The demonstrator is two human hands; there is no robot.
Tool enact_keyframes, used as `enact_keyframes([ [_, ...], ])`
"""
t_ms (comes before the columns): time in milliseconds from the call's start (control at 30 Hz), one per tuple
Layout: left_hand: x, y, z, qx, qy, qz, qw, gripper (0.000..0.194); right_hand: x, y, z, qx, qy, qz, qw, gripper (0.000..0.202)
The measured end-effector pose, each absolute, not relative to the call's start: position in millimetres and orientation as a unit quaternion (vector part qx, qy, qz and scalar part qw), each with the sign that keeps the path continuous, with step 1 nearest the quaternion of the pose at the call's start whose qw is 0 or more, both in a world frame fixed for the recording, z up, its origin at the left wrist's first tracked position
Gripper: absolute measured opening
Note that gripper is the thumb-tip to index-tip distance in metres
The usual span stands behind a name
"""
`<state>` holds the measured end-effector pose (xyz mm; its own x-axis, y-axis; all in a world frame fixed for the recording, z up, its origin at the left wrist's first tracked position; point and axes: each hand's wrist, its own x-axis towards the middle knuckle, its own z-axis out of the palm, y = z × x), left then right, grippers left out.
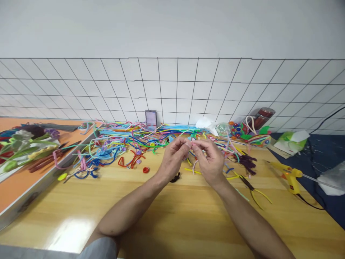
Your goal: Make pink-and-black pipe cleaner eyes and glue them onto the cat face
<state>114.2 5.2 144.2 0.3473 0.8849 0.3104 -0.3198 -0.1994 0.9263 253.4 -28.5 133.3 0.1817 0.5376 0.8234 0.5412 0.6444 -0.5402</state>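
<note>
My left hand [175,157] and my right hand [209,158] meet above the middle of the wooden table [172,216], fingertips nearly touching. Between the fingertips is a small pink piece [192,144], pinched from both sides; its shape is mostly hidden by the fingers. Behind and around the hands lie many colourful pipe cleaners [107,147]. A small black coiled item [175,177] rests on the table just below my left hand. Left of it sits a red coil [146,169].
Pliers with yellow handles [260,196] and a yellow glue gun [292,180] with a cord lie at the right. A phone [151,120] leans at the back, a dark red flask [264,117] at back right. Left is an orange-bottomed tray [16,189] with craft flowers.
</note>
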Motion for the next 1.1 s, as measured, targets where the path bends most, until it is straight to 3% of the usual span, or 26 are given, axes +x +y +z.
enact_keyframes([
  [267, 121.2, 2.4, 141.7, 0.59, 0.226, 0.513, 0.581, 0.037, 256.4, -27.1, 120.7, -0.441, -0.557, 0.131, 0.691, 0.012],
  [467, 120.3, 3.1, 142.1, 0.61, 0.212, 0.512, 0.567, 0.038, 256.1, -27.1, 123.8, -0.444, -0.533, 0.154, 0.704, 0.02],
  [700, 110.9, 5.7, 150.5, 0.603, 0.197, 0.469, 0.615, 0.042, 265.0, -34.5, 137.8, -0.437, -0.64, 0.043, 0.631, 0.007],
  [833, 108.0, 8.1, 154.6, 0.598, 0.18, 0.474, 0.621, 0.041, 267.7, -39.3, 145.6, -0.428, -0.684, -0.013, 0.591, 0.011],
  [1000, 109.1, 10.2, 150.6, 0.545, 0.199, 0.514, 0.632, 0.037, 260.2, -37.2, 137.4, -0.435, -0.621, 0.186, 0.625, 0.029],
  [1100, 110.9, 9.9, 146.8, 0.507, 0.187, 0.544, 0.642, 0.032, 255.8, -35.4, 132.7, -0.448, -0.609, 0.217, 0.618, 0.021],
])
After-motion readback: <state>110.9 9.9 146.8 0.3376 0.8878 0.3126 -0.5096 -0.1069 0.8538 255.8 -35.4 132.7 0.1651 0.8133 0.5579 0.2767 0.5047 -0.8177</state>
